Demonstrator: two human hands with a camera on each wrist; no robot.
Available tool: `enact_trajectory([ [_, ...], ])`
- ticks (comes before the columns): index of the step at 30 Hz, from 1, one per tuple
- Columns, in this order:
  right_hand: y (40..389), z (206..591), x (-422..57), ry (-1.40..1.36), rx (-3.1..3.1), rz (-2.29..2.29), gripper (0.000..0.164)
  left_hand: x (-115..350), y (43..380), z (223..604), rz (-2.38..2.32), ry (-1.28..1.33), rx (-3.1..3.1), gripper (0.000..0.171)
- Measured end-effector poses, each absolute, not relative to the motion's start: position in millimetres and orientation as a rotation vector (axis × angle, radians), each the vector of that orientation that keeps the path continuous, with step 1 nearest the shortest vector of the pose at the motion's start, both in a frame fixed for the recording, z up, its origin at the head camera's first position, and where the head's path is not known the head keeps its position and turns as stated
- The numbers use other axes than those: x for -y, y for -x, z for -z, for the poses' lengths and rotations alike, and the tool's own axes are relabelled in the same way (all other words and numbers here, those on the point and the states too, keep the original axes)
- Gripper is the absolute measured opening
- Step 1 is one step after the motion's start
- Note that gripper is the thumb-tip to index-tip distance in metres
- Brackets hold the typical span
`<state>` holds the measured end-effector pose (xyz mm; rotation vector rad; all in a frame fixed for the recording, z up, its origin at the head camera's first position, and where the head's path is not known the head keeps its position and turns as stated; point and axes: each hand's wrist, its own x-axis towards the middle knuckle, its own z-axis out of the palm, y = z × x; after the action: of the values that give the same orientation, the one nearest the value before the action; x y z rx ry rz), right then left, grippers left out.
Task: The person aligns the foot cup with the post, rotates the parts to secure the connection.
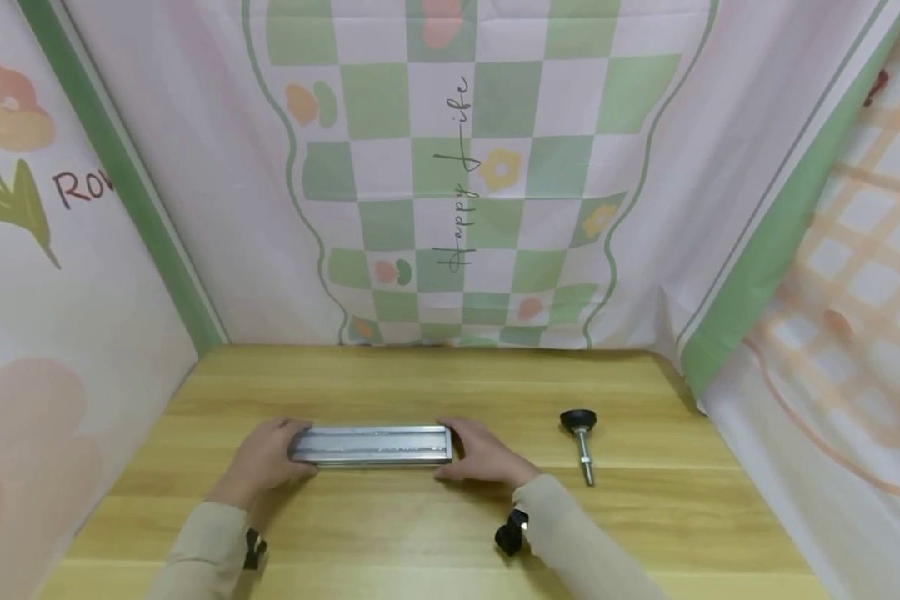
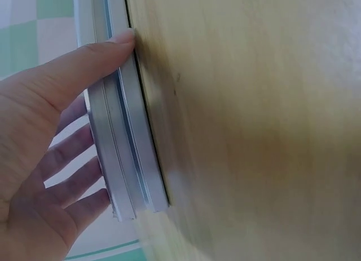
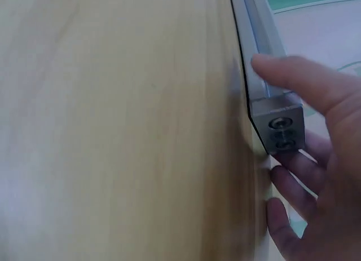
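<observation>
A silvery aluminium profile [image 1: 375, 447] with grooves along its length lies crosswise on the wooden table. My left hand [image 1: 268, 458] grips its left end, with the thumb on the near side and the fingers along the far side. At the right end, my right hand [image 1: 486, 457] holds it between thumb and fingers. The right wrist view shows a square end block [image 3: 279, 128] with two round bolt heads on that end. In the left wrist view the thumb [image 2: 104, 58] lies across the profile's grooved side. Part of the far side is hidden.
To the right on the wooden table [image 1: 390, 533] lies a levelling foot [image 1: 585, 454] with a black round base and a threaded metal stem. A green-and-white checked curtain [image 1: 450, 208] hangs behind the table, with more printed cloth at both sides.
</observation>
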<state>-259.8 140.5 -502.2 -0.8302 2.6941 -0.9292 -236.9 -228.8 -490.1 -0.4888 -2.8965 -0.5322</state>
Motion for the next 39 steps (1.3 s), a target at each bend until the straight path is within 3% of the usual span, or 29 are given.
enact_trajectory([
  [10, 259.8, 504.2, -132.8, 0.779, -2.805, 0.907, 0.071, 223.5, 238.0, 485.0, 0.469, 0.454, 2.930, 0.076],
  [39, 255.8, 508.1, -133.7, 0.746, -2.824, 0.991, 0.072, 218.1, 246.0, 486.8, 0.597, 0.623, 2.933, 0.074],
])
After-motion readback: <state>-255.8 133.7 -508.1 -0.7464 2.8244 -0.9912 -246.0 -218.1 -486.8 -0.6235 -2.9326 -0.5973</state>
